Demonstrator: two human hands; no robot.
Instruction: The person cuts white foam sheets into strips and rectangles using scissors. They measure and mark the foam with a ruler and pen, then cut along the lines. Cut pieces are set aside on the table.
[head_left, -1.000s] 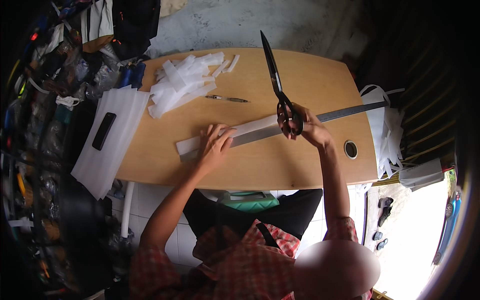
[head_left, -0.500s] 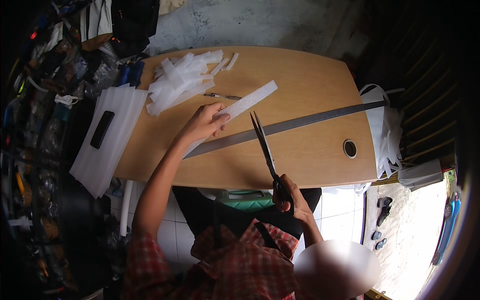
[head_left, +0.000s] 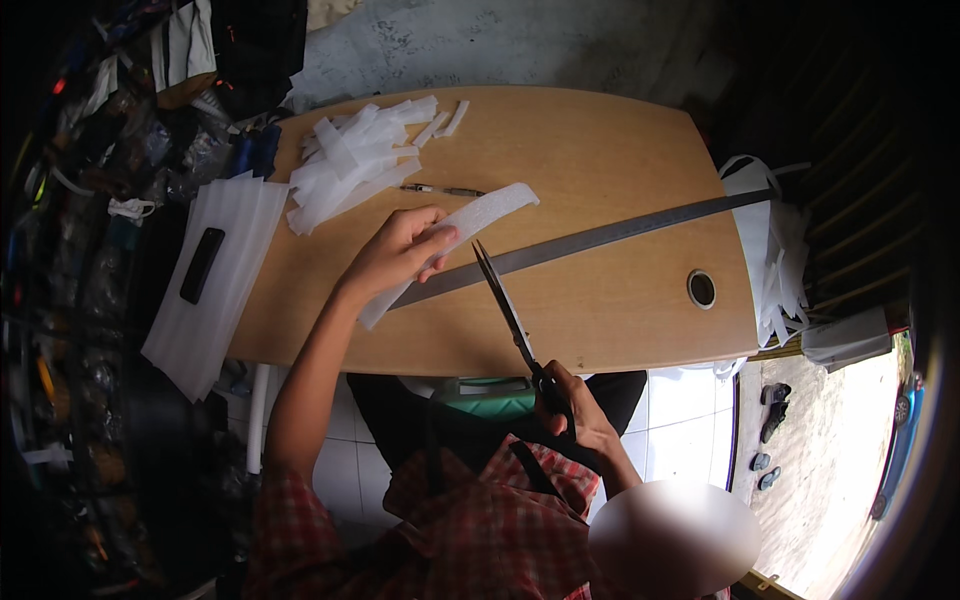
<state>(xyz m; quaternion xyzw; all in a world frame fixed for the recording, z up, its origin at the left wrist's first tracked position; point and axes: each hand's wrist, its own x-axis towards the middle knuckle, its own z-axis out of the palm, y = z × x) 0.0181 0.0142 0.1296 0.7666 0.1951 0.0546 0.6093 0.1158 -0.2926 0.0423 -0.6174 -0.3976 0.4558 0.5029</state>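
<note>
Cut strip (head_left: 455, 232) now lifts toward the pile (head_left: 350, 165) at eleven o'clock, left hand (head_left: 400, 255) pinching it; right hand (head_left: 570, 410), fingers clamped, draws scissors (head_left: 510, 310) back.

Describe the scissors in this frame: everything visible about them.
The scissors are long, dark tailor-type shears with slim metal-looking blades and dark handles. The right hand grips the handles near the table's front edge. The blades look shut or nearly so and point up and to the left, the tip near the white strip that the left hand holds. In this view they cross the long grey ruler; contact with it cannot be told.
</note>
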